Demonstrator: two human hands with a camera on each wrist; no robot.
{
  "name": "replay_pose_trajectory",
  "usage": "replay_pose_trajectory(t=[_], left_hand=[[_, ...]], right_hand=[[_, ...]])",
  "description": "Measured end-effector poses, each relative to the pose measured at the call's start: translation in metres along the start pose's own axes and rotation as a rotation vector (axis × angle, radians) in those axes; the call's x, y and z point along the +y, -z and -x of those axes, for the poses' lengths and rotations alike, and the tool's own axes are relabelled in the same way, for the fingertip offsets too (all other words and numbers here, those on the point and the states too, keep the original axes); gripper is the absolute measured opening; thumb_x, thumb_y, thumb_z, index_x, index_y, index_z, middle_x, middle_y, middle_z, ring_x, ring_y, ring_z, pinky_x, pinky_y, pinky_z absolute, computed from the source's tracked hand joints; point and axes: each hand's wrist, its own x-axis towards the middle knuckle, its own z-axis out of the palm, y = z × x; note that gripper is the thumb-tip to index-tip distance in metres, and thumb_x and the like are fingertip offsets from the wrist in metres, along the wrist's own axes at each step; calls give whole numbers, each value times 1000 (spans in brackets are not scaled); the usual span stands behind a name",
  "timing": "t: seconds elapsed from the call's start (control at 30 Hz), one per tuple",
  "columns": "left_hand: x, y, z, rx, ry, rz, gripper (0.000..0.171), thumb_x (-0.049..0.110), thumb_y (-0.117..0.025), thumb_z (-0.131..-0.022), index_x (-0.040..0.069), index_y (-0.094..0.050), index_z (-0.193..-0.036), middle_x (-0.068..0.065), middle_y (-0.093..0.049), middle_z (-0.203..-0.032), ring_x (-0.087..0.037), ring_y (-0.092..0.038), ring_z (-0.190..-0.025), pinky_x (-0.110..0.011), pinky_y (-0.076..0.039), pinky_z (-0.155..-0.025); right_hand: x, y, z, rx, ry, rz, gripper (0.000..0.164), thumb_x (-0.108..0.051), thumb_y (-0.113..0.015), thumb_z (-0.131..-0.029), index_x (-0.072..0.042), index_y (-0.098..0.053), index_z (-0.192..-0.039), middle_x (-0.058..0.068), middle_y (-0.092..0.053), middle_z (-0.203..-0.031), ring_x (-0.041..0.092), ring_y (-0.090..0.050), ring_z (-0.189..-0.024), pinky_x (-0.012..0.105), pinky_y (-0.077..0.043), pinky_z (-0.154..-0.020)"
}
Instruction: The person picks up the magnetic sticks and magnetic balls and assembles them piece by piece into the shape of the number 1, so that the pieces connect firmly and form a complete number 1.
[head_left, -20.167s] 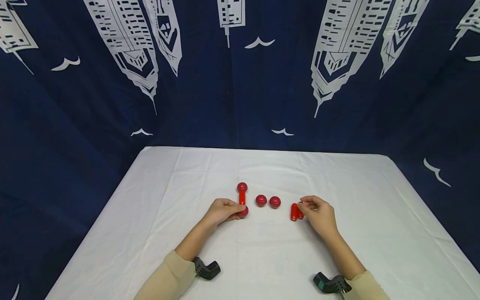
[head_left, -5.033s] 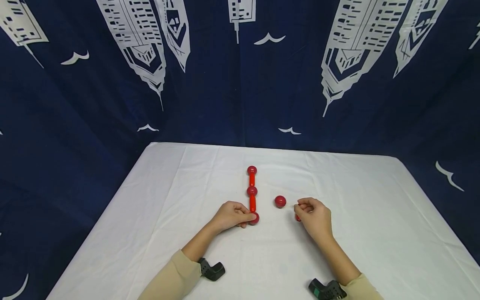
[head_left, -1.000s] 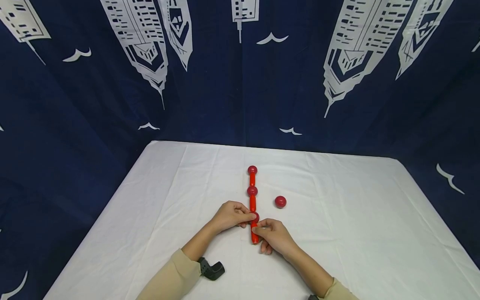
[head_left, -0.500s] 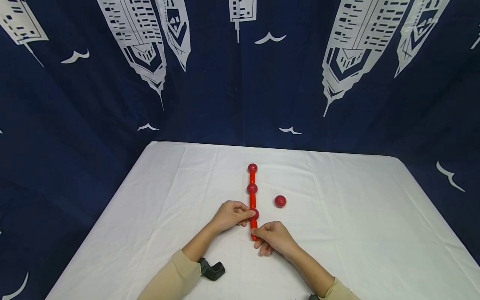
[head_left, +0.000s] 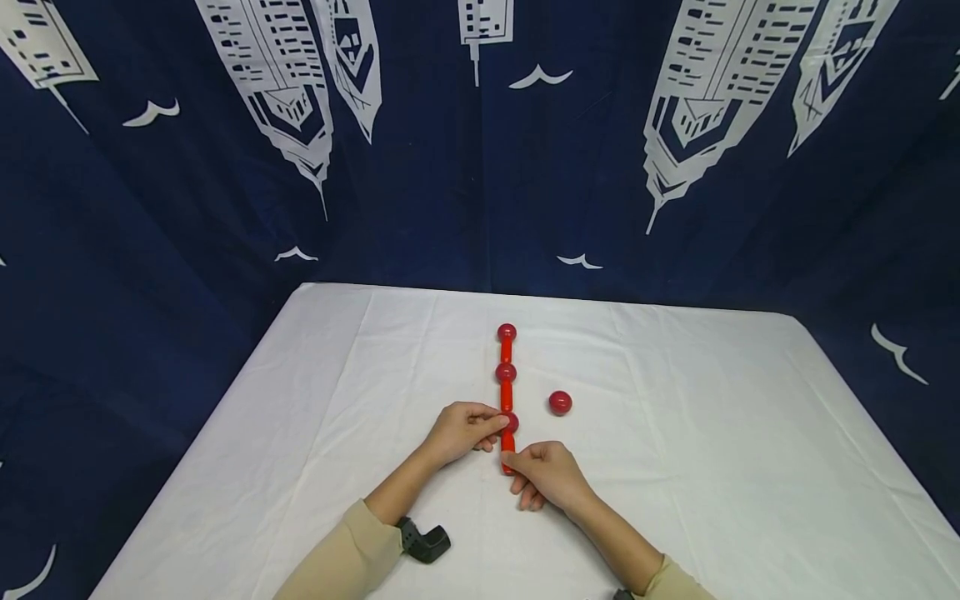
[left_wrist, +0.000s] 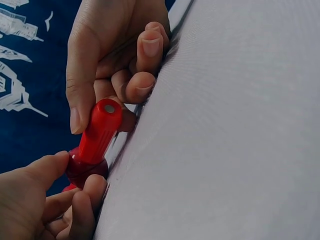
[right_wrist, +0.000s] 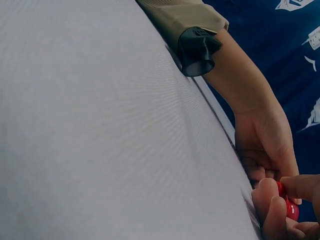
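A straight chain of dark red balls and bright red rods lies on the white cloth, pointing away from me. Its far ball (head_left: 507, 332) and middle ball (head_left: 506, 372) are joined by one rod (head_left: 507, 350); another rod (head_left: 507, 397) leads to the nearest ball (head_left: 512, 422). My left hand (head_left: 461, 433) pinches that nearest ball between thumb and fingers. Against its near side stands the end rod (left_wrist: 100, 131), with a small metal disc in its free end. My right hand (head_left: 551, 475) pinches this rod, partly covering it.
A single loose red ball (head_left: 560, 403) sits right of the chain. The white-clothed table (head_left: 712, 433) ends at a dark blue printed curtain (head_left: 480, 183). A black wrist camera (head_left: 424, 540) is strapped by the left sleeve.
Twenty seconds ago the chain had two balls and one rod. Since five seconds ago my right hand has brought the last rod to its near end. Lately the chain slid slightly away from me.
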Motion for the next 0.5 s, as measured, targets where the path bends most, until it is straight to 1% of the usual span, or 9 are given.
replay_pose_trajectory(t=[0.13, 0.23, 0.3, 0.4, 0.5], left_hand=[[4, -1, 2, 12, 11, -48, 32, 24, -71, -91, -5, -70, -105, -3, -65, -64, -8, -60, -55, -20, -51, -55], [7, -2, 6, 38, 44, -69, 32, 23, -72, -89, -5, -67, -104, -2, -65, -62, -8, -61, -54, -20, -50, -55], [9, -3, 9, 56, 76, -59, 31, 21, -73, -88, -6, -66, -101, -3, -65, -63, -8, -61, -55, -20, -50, -55], [9, -4, 14, 78, 122, -13, 26, 19, -73, -88, -5, -64, -95, -4, -66, -65, -9, -62, -56, -21, -53, -57], [9, -6, 18, 89, 153, 38, 22, 16, -73, -88, -4, -66, -89, -4, -67, -66, -8, -62, -56, -21, -54, -58]], right_hand=[[-1, 0, 1, 10, -5, 2, 35, -29, -67, -92, 2, -65, -77, 6, -61, -57, 10, -56, -39, 21, -47, -40], [-2, 0, 2, 11, -5, -1, 35, -29, -67, -92, 2, -65, -77, 6, -61, -57, 10, -56, -39, 21, -47, -40], [-2, 0, 1, 12, -7, -3, 34, -29, -67, -92, 2, -65, -77, 6, -61, -57, 10, -56, -39, 22, -47, -40], [-1, 0, 1, 11, -8, -7, 34, -28, -67, -92, 2, -65, -78, 6, -61, -57, 10, -56, -40, 21, -47, -40], [-1, 0, 1, 8, -4, -14, 34, -29, -67, -92, 2, -64, -79, 6, -61, -57, 10, -56, -40, 21, -47, -40]])
